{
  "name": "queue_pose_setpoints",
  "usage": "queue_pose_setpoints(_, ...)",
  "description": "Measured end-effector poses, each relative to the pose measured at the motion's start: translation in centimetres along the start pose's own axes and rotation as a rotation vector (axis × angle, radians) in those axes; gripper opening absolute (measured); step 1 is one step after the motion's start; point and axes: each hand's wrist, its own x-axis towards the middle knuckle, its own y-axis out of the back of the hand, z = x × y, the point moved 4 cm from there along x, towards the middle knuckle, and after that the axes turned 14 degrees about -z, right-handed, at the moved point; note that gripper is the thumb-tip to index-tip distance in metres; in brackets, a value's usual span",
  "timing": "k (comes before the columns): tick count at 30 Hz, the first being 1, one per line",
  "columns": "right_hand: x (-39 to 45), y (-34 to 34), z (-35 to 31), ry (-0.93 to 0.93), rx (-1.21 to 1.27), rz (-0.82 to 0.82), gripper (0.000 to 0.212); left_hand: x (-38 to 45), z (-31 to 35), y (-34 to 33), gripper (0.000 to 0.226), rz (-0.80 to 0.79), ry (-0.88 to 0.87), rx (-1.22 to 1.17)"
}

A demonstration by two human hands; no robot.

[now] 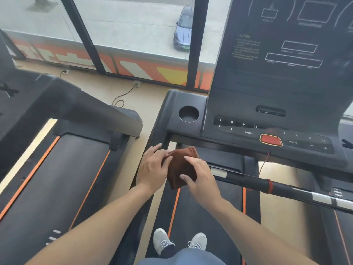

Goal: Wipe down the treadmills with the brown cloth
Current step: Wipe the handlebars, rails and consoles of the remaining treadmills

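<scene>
Two hands are seen holding a brown cloth (181, 169) in the air above the front of a treadmill (200, 217), below its console (277, 73). The cloth is folded into a thick, compact pad of several layers; its colour is a deep reddish brown and its surface looks soft and napped, like a towel. One rounded folded edge is turned toward the console, and a lower corner hangs free between the wrists.

The left hand (152, 169) is laid against the cloth's left side, with the fingers bent and pressed into the fold near the top edge. The right hand (200, 178) is spread over the cloth's right side, the fingertips curled onto its face and the thumb brought across the lower part, so that the pad is pinched between both hands.

A dark belt with orange side stripes is seen beneath, on which two grey shoes (179, 241) are planted. A black handlebar (267, 185) with a red band runs to the right of the hands. On the console a red button (270, 140) and a round cup holder (188, 114) are visible. A second treadmill (57, 169) stands to the left, and a parked car (183, 29) is seen through the window.
</scene>
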Motion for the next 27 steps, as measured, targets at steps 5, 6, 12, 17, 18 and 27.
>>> queue_pose_setpoints(5, 2.7, 1.6, -1.0, -0.169, -0.301, -0.214, 0.079, -2.6, 1.2, -0.2, 0.019, 0.106, -0.132, -0.013)
queue_pose_setpoints(6, 2.6, 1.8, -1.0, -0.174, -0.361, -0.249, 0.07, -3.4, 1.3, -0.3, 0.021, 0.13, -0.154, -0.029)
queue_pose_setpoints(12, -2.1, 1.5, -1.2, -0.121, -0.218, -0.499, 0.035, -9.0, 3.3, -1.8, 0.007, 0.137, -0.208, -0.298)
queue_pose_setpoints(17, -4.2, 2.3, -1.9, -0.17, -0.009, -0.559, 0.036, -9.9, 3.8, -1.2, 0.007, 0.129, -0.167, -0.324)
queue_pose_setpoints(18, -4.1, 2.7, -2.3, -0.166, 0.021, -0.533, 0.036, -9.6, 3.9, -0.8, 0.01, 0.124, -0.151, -0.322)
queue_pose_setpoints(27, 0.4, 6.6, -5.4, -0.185, 0.072, -0.195, 0.036, -2.9, 5.1, 3.9, 0.011, 0.195, -0.095, -0.308)
